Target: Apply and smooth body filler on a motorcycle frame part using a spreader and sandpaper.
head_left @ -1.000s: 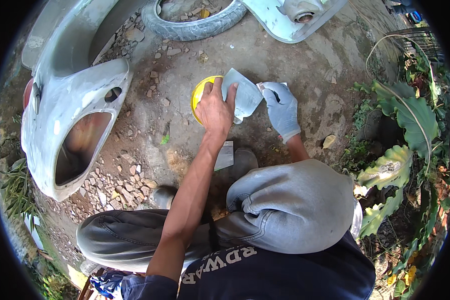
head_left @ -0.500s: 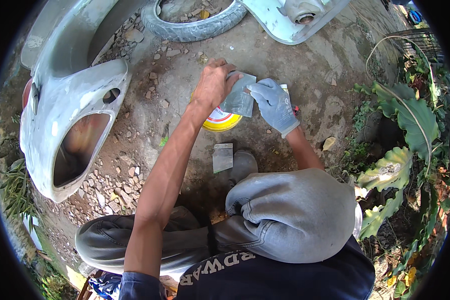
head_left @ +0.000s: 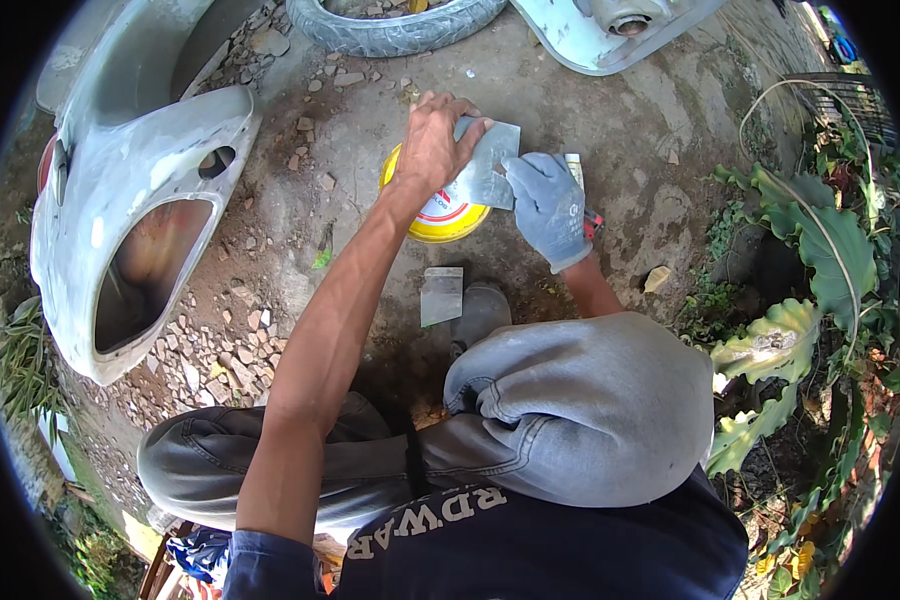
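Outdoor yard, informal repair-workshop type: rough bare ground (head_left: 620,120), broken-stone rubble (head_left: 232,362), leafy plants (head_left: 818,240), loose tyre (head_left: 400,40), pale vehicle-type body panels (head_left: 105,225).

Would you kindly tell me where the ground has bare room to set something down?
Bare ground shows between the pale panel and the gloved right hand, and from that hand toward the plants, around a dry leaf. Rubble crowds the ground near the left knee.

The bare left hand (head_left: 433,145) is covering one end of the flat grey rectangular sheet (head_left: 496,163), which is hiding much of the round yellow-rimmed tin (head_left: 440,229). The grey-gloved right hand (head_left: 547,205) is partly concealing a small red object (head_left: 592,222). The top edge is cropping the grey rubber tyre (head_left: 400,41).
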Motion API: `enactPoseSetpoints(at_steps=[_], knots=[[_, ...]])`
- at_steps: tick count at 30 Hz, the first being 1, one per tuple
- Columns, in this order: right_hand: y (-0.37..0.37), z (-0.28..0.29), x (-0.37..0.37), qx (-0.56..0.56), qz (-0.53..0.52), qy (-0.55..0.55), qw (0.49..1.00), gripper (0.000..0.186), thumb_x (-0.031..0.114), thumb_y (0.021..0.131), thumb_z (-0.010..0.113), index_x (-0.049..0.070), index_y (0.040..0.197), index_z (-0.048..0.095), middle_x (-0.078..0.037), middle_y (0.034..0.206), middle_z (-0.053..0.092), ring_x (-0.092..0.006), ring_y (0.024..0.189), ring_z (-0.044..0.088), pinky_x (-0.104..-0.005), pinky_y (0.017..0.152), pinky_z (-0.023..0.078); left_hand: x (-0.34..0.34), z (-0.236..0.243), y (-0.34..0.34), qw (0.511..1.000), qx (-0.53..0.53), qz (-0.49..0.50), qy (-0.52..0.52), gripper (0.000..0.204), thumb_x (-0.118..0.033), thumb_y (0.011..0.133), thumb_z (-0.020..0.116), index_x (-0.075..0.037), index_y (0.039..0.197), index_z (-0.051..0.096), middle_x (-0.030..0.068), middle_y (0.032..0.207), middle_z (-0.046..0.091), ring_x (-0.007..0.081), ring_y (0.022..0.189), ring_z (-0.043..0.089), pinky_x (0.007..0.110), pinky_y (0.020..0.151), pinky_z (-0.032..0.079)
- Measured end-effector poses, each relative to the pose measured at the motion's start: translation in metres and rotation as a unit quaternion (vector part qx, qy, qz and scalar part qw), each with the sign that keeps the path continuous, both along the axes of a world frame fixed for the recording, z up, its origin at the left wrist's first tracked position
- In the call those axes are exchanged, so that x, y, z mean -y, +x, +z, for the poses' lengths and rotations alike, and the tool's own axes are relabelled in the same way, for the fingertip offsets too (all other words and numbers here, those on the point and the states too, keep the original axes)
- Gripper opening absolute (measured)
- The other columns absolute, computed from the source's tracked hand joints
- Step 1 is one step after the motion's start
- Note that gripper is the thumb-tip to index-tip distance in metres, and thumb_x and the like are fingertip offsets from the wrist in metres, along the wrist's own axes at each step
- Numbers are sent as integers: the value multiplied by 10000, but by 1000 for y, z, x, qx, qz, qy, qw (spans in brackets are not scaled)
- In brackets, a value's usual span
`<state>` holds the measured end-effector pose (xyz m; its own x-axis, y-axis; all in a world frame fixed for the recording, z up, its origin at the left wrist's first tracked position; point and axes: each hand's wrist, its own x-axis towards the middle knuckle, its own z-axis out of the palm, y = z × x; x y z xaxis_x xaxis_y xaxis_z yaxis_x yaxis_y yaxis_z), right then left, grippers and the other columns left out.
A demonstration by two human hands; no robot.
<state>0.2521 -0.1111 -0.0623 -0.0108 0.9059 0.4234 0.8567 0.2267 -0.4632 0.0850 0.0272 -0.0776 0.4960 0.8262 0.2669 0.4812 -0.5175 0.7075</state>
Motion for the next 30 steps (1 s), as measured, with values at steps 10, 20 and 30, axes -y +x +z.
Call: enactPoseSetpoints(at_steps=[10, 20, 30], knots=[[-8, 5, 8, 45, 11, -23, 999, 273, 82, 868, 705, 136, 1134, 737, -59, 1009, 672, -331, 912, 647, -469, 781, 560, 5, -6, -6, 1000, 1, 6, -3, 244, -224, 933, 830, -9, 1045, 806, 171, 1023, 750, 359, 1097, 632, 487, 1033, 479], [-7, -1, 11, 85, 21, -35, 996, 295, 44, 874, 684, 118, 1152, 746, -84, 1024, 673, -347, 904, 652, -473, 816, 555, 11, -7, -3, 1000, -5, 31, 0, 235, -230, 913, 837, -26, 1027, 810, 159, 1005, 750, 356, 1086, 635, 486, 1024, 460], [20, -5, -5, -221, -83, -101, 966, 186, 119, 1014, 701, 40, 1169, 767, -137, 1047, 722, -293, 900, 701, -405, 800, 557, 2, -7, 5, 1000, 13, 7, 26, 272, -262, 926, 826, -21, 1051, 813, 161, 1003, 758, 352, 1074, 649, 496, 1003, 472]])
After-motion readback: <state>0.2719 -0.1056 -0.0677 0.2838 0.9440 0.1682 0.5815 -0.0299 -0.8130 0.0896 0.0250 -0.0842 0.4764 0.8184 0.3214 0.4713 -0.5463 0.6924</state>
